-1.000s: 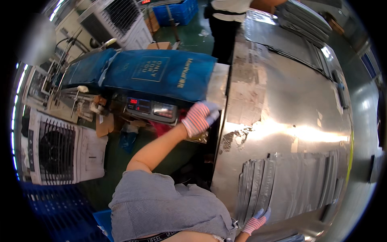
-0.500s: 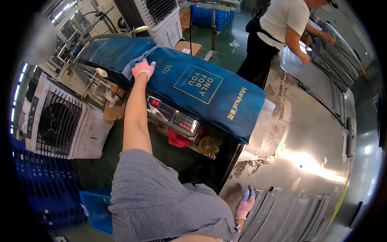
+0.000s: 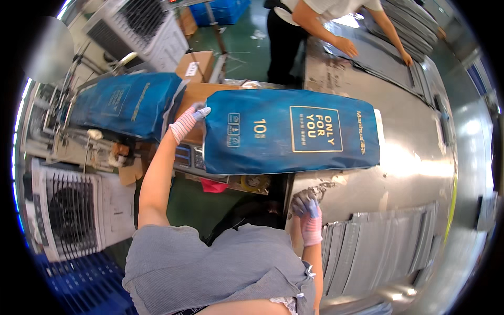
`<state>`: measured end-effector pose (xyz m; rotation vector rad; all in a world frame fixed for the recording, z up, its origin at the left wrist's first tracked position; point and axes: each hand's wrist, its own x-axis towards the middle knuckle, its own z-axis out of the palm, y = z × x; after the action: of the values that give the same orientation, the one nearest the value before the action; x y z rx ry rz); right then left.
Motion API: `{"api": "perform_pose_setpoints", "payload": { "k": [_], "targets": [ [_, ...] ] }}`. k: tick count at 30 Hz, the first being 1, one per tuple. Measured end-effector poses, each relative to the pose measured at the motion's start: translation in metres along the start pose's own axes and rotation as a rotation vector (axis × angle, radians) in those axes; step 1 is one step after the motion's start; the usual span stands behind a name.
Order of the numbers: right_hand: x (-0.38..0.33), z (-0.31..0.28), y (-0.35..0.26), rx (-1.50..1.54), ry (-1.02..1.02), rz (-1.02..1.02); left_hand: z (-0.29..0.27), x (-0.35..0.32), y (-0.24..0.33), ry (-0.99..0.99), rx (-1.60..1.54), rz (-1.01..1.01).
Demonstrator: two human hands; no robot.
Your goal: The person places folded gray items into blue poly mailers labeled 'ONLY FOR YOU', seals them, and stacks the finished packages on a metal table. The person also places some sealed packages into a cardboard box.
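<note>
The bags [image 3: 273,136] are blue printed with gold, the gloves [image 3: 182,126] pink-and-white striped.

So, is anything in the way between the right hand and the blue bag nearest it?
Nothing visible is. Between the right hand and the near edge of the blue bag, only a strip of worn metal table shows. The grey plastic stack lies off to the right, outside that gap.

The shiny metal worktop [image 3: 409,126] bears overlapping grey plastic bags [image 3: 383,247] toward its near and far edges.
</note>
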<state>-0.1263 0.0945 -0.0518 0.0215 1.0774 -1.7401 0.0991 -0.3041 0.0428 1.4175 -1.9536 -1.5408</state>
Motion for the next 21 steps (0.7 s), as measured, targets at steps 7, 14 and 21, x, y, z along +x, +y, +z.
{"api": "perform_pose_setpoints", "payload": {
  "k": [7,14,21],
  "targets": [
    [0.013,0.023,0.016,0.493,-0.014,0.100,0.128,0.048,0.034,-0.364,-0.638,0.086],
    [-0.012,-0.001,-0.042,0.539,0.167,-0.237,0.232,-0.027,0.043,-0.632,-0.453,0.263],
    [-0.088,-0.018,-0.123,0.448,0.329,-0.281,0.249,-0.091,0.086,-0.939,-0.711,0.297]
  ]
}}
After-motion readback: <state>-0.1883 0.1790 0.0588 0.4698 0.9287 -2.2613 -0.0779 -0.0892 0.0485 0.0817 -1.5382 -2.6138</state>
